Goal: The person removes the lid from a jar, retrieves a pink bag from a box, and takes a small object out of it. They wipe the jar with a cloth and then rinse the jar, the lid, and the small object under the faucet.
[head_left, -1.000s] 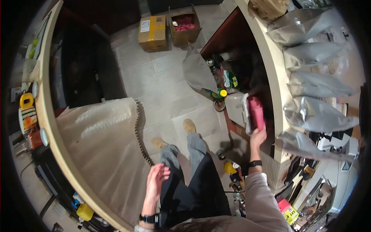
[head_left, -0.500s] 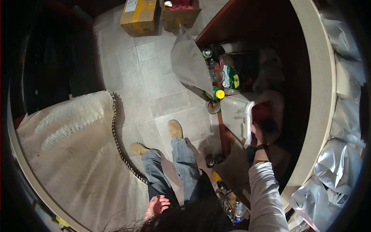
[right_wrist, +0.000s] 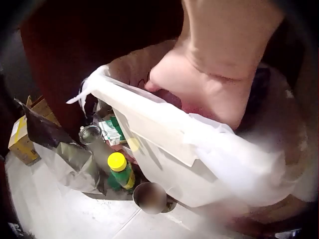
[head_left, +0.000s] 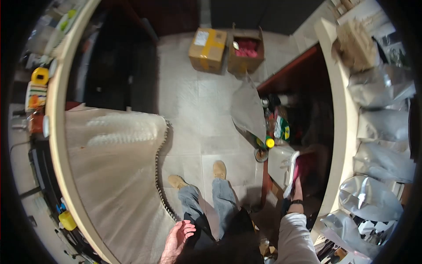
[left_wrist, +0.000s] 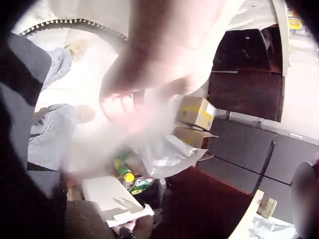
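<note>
My right hand [head_left: 299, 190] reaches down into a white bin [head_left: 278, 163] lined with a thin white plastic bag [right_wrist: 219, 139]. Just past that hand, inside the bin, shows a pink bundle [head_left: 304, 167]. In the right wrist view the back of the hand [right_wrist: 199, 89] and its thumb stand out above the rim, while the other fingers are hidden; I cannot tell whether they grip the bundle. My left hand [head_left: 179, 235] hangs before my legs with loosely bent fingers and nothing in it.
A bottle with a yellow cap [head_left: 270, 143], a glass cup [head_left: 261, 155] and a grey bag [head_left: 249, 108] stand beside the bin. Two cardboard boxes, one taped [head_left: 208, 50] and one open [head_left: 246, 61], sit farther off. Silvery pouches [head_left: 381, 125] line the right counter.
The pink bundle, held up at the bin's mouth a second ago, now shows lower inside it. My right arm has gone down into the bin. The head view has swung about.
</note>
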`<action>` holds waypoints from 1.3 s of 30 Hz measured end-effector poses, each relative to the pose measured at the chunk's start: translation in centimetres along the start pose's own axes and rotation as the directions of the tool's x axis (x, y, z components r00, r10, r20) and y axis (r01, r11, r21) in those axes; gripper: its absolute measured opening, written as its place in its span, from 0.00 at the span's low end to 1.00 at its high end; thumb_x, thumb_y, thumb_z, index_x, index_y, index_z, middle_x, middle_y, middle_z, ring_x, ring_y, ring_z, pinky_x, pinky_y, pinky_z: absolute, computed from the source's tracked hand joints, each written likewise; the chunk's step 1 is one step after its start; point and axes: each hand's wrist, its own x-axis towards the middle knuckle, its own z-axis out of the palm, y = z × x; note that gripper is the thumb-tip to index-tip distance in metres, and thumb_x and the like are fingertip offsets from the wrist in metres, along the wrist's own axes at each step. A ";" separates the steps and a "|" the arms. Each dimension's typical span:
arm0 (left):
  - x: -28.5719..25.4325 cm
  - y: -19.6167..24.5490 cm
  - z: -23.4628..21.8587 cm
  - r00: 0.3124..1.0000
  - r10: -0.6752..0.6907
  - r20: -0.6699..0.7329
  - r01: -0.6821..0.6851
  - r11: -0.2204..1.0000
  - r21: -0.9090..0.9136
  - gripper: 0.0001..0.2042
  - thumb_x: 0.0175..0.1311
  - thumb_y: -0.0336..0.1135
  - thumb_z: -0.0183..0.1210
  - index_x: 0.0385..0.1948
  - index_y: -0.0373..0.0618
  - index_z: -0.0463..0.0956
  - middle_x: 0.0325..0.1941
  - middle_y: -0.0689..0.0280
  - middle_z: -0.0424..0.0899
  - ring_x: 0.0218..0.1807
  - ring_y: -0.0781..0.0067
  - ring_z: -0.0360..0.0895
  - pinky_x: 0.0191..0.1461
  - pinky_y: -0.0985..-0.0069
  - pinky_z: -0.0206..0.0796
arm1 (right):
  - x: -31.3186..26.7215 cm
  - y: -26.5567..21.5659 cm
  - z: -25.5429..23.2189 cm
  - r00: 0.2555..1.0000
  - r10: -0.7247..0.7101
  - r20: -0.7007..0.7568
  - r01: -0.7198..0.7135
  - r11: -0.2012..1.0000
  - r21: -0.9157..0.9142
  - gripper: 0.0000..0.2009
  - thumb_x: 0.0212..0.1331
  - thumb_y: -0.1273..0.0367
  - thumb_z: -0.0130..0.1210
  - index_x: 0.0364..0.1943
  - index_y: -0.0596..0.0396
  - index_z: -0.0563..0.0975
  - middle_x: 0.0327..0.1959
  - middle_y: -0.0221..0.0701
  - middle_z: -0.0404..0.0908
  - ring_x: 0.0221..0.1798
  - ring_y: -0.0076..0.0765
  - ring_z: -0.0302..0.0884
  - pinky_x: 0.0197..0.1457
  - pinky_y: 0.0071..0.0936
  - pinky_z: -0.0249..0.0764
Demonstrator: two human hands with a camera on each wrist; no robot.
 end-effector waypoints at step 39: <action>-31.7 13.2 -22.7 0.265 0.504 -0.822 -0.963 0.088 -0.256 0.14 0.71 0.39 0.48 0.26 0.43 0.70 0.14 0.76 0.58 0.18 0.85 0.55 0.23 0.83 0.48 | -95.6 -43.6 31.2 -0.481 0.058 0.875 0.347 -0.904 0.250 0.36 0.44 0.51 0.67 0.59 0.48 0.67 0.50 0.47 0.77 0.54 0.56 0.75 0.54 0.45 0.73</action>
